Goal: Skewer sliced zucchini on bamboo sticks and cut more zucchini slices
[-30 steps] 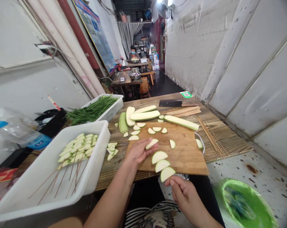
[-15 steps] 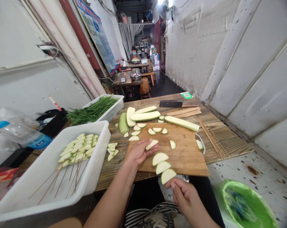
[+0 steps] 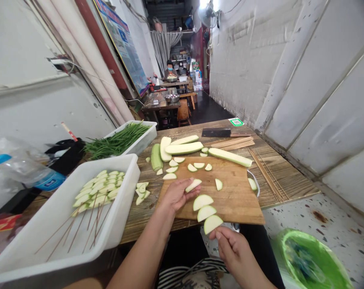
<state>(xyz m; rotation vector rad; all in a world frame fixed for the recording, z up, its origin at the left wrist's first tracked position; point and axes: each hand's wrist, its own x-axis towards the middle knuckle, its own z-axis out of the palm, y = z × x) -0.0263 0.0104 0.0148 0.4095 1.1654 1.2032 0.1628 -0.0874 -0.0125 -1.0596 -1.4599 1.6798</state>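
My left hand pinches a pale half-round zucchini slice over the near left of the wooden cutting board. My right hand sits below the board's front edge, fingers closed on a thin skewer that carries three zucchini slices in a row. Loose slices lie on the board, and long zucchini halves rest behind it.
A white tray at the left holds finished zucchini skewers. A second tray behind it holds green chives. Bare skewers and a cleaver lie on the table's right and far side. A green-lined bin stands at lower right. A person sits far back.
Barely anything has moved. My left hand's slice has shifted slightly toward the skewered slices; my right hand keeps the skewer steady.
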